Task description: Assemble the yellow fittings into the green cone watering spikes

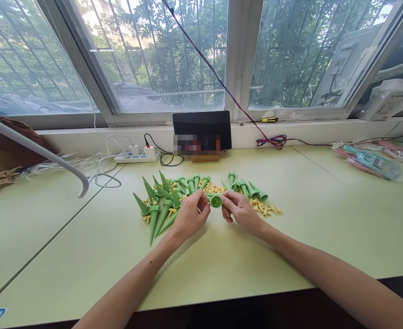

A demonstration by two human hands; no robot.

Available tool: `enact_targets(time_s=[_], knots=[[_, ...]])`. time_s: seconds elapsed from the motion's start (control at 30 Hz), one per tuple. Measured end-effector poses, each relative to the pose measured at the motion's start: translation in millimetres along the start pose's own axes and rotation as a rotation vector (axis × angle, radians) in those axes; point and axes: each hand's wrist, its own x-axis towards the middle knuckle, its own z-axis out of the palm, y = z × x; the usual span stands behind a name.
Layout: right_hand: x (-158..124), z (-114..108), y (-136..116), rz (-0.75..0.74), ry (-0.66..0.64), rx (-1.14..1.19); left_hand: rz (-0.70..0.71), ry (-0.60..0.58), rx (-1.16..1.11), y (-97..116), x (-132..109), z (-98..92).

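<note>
Between my two hands is a green plastic watering spike (216, 201), its round hollow end facing me and its pointed body mostly out of sight. My left hand (192, 212) is closed, with thumb and fingertips at the spike's left side. From the right, my right hand (240, 209) pinches near the rim. Whether a small yellow piece sits inside the spike is too small to tell. Left of my hands lies a heap of similar green spikes (163, 212). Several more green spikes (247, 187) lie beyond my right hand, with small yellow plastic fittings (265, 208) beside them.
A dark-screened tablet (201, 125) leans at the window sill behind the heap. Left of it is a power strip (138, 157) with cables. A white curved rod (50, 148) reaches in from the left. Plastic-wrapped packets (369, 160) lie far right, and a bundled cable (272, 141) nearer the middle.
</note>
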Motion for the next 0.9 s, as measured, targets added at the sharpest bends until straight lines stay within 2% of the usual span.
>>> enact_targets(time_s=[0.2, 0.3, 0.47, 0.63, 0.9], knots=[[-1.2, -1.4, 3.1, -0.082, 0.056, -0.198, -0.132, -0.148, -0.323, -0.9, 1.1, 0.6], [-2.3, -2.2, 2.8, -0.125, 0.077, -0.348, -0.158, -0.18, -0.43, -3.4, 2.1, 2.1], [-4.8, -1.9, 2.6, -0.18, 0.042, -0.466, -0.179, -0.199, -0.453, -6.2, 2.3, 1.6], [-3.3, -2.0, 4.8, -0.22, 0.031, -0.494, -0.193, -0.222, -0.454, -0.3, 2.2, -2.7], [-2.4, -1.2, 3.9, -0.167, 0.022, -0.451, -0.134, -0.237, -0.407, -3.5, 0.2, -3.3]])
